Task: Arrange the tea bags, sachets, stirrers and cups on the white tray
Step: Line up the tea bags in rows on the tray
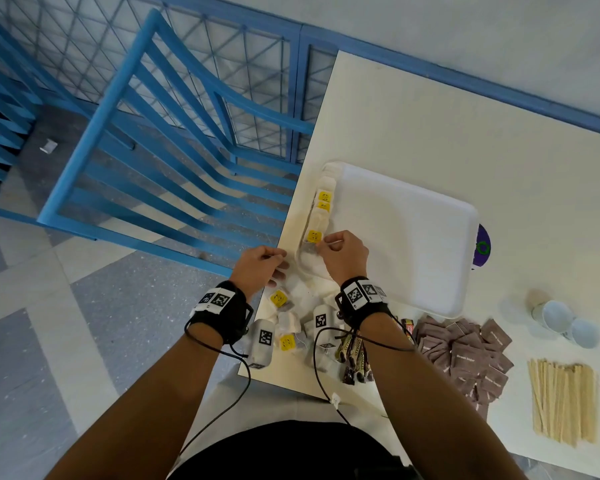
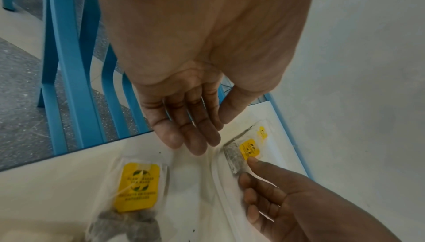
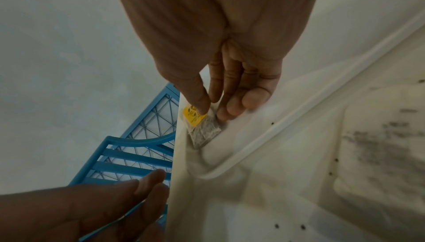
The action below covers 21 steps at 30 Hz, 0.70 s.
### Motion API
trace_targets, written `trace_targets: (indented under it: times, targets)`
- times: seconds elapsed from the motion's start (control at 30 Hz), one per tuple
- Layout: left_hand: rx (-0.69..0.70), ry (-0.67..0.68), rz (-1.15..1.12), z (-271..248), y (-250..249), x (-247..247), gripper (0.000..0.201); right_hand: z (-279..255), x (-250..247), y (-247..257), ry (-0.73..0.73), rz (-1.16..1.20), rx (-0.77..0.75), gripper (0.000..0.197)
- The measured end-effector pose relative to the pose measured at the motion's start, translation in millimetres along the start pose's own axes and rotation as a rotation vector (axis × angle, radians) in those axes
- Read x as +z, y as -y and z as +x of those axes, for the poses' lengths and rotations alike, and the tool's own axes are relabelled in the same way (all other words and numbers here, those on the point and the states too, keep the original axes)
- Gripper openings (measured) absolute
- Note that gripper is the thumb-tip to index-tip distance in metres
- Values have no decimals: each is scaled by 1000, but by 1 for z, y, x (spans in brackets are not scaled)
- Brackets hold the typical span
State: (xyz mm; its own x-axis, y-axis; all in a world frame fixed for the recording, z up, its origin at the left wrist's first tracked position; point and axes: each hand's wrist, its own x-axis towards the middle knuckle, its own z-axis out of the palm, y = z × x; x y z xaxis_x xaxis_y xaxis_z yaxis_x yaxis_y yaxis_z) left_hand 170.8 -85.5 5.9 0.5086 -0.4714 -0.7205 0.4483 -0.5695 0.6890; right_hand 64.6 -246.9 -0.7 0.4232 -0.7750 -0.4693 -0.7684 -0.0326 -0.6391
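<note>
A white tray (image 1: 413, 237) lies on the white table. Tea bags with yellow tags (image 1: 324, 199) line its left edge. My right hand (image 1: 321, 244) pinches the nearest tea bag (image 1: 313, 237) in that row; in the right wrist view the thumb presses on its yellow tag (image 3: 193, 116) and the fingers curl beside the bag. My left hand (image 1: 279, 268) hovers over the table's left edge with straight fingers (image 2: 195, 140) and holds nothing. More loose tea bags (image 1: 281, 301) lie near the front left corner.
Brown sugar sachets (image 1: 465, 351), dark granule sticks (image 1: 355, 358), wooden stirrers (image 1: 561, 400) and white cups (image 1: 565, 322) lie on the table right of my arms. A purple object (image 1: 482, 245) shows from under the tray's right side. A blue chair (image 1: 153, 133) stands left of the table.
</note>
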Motion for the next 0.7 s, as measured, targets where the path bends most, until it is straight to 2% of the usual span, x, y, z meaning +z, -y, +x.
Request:
trace_targets:
  times: [0.27, 0.4, 0.53, 0.7]
  targets:
    - [12, -6, 27, -1, 0, 0, 16, -4, -3, 2, 15, 5, -7, 14]
    - [72, -15, 159, -4, 7, -2, 12, -16, -10, -5, 24, 41, -49, 4]
    - [191, 12, 399, -11, 23, -8, 11, -38, -14, -19, 141, -6, -170, 3]
    - [345, 52, 664, -22, 44, -8, 24, -72, -13, -40, 346, -152, -304, 10]
